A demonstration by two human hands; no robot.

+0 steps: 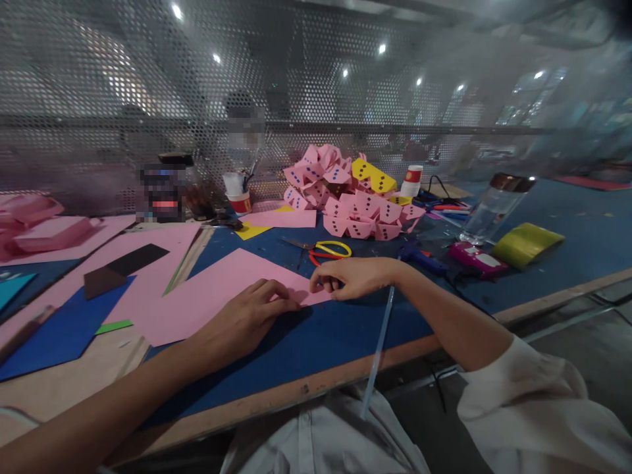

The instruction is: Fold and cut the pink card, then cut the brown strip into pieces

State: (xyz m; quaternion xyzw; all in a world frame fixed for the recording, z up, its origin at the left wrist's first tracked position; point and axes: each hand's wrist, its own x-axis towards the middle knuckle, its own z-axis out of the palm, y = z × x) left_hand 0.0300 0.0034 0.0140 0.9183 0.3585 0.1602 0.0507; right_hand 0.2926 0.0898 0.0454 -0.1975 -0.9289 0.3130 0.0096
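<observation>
A large sheet of pink paper lies on the blue tabletop, with its narrow right end between my hands. My left hand has curled fingers, thumb and forefinger closed at the paper's near edge. My right hand is closed with bent fingers, its fingertips on the sheet's right corner. Just beyond the right hand lies a pair of scissors with yellow and red handles. Under the right forearm, a blue glue gun rests on the table, and a long translucent stick reaches past the front edge.
Folded pink paper pieces with dark dots are heaped at the back. A clear bottle, a magenta device and a yellow roll stand right. Coloured sheets, including a blue one, lie left. A perforated metal screen rises behind.
</observation>
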